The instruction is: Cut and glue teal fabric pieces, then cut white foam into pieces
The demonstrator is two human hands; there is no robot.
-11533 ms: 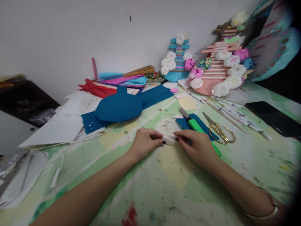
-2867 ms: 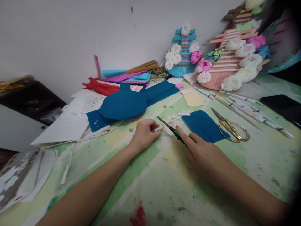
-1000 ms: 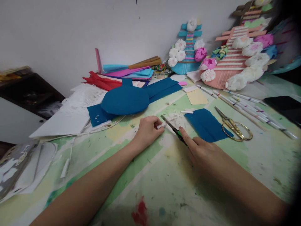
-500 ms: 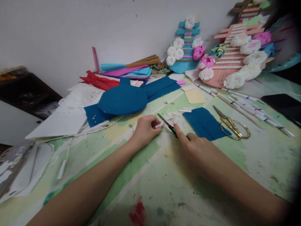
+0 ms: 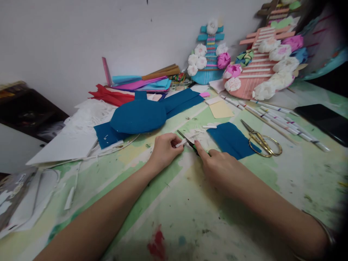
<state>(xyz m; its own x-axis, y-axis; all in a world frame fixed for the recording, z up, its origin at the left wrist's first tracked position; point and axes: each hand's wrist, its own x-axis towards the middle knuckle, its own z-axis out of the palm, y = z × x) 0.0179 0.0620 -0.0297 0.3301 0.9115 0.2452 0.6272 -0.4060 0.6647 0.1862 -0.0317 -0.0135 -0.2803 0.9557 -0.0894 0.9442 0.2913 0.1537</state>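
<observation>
My left hand (image 5: 166,148) is closed, pinching a short white strip (image 5: 181,143) between thumb and fingertips low over the table. In my right hand (image 5: 217,159) is a craft knife (image 5: 187,138) with a dark body and some green on the handle. My index finger presses along its top. The blade points up and left, crossing by the strip just off my left fingertips; whether it touches the strip I cannot tell. Small white offcuts (image 5: 199,136) lie behind the blade. To the right is a piece of dark blue paper (image 5: 231,141) with gold-handled scissors (image 5: 262,141) overlapping its edge.
A blue lute-shaped piece (image 5: 138,116) lies at the back left, near white sheets (image 5: 65,145) and folded coloured paper (image 5: 152,82). Flower-decorated blue (image 5: 209,74) and pink (image 5: 255,81) lute models lean at the back. Marked white sticks (image 5: 282,123) and a black phone (image 5: 323,121) lie right.
The whole view has shifted slightly, so things appear a little further left. Both hands keep their grips, and the knife stays beside the white strip with hardly any movement.
</observation>
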